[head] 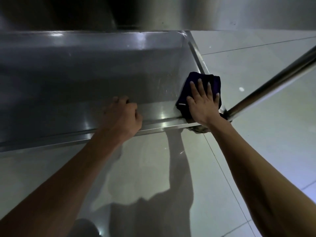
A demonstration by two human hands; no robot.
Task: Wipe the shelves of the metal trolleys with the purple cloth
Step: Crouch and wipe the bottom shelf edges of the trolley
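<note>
A metal trolley shelf point(89, 74) with a raised rim fills the upper left. The folded purple cloth point(186, 93) lies at the shelf's near right corner. My right hand point(203, 103) presses flat on the cloth with fingers spread. My left hand point(123, 115) curls over the shelf's near rim, gripping it to the left of the cloth.
A round metal trolley post point(273, 82) rises from the near right corner toward the upper right. Another steel surface point(222, 12) stands behind the shelf. Glossy tiled floor point(256, 151) lies below and to the right.
</note>
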